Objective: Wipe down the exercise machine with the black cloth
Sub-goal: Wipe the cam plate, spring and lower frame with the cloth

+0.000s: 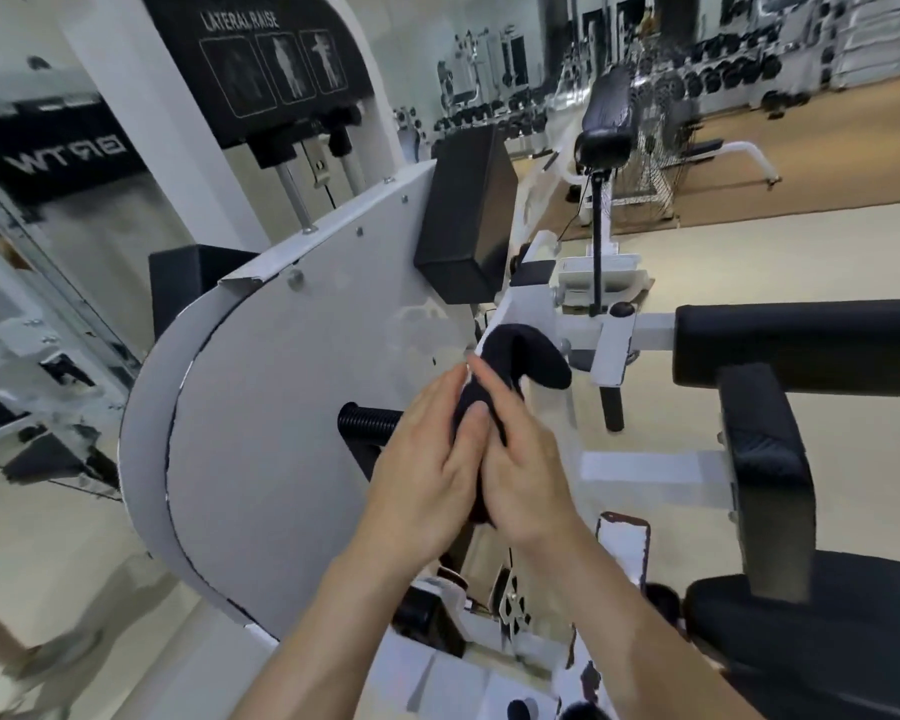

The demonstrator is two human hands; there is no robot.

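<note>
Black cloth (pixel 533 363) is sandwiched between both hands just beside the exercise machine (pixel 292 407); looks like refolding for a clean face. Right hand (pixel 523 475) pinches it, thumb on top; left hand (pixel 417 465) just presses flat.

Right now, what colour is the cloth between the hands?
The cloth is black, seen best in the head view.
</note>
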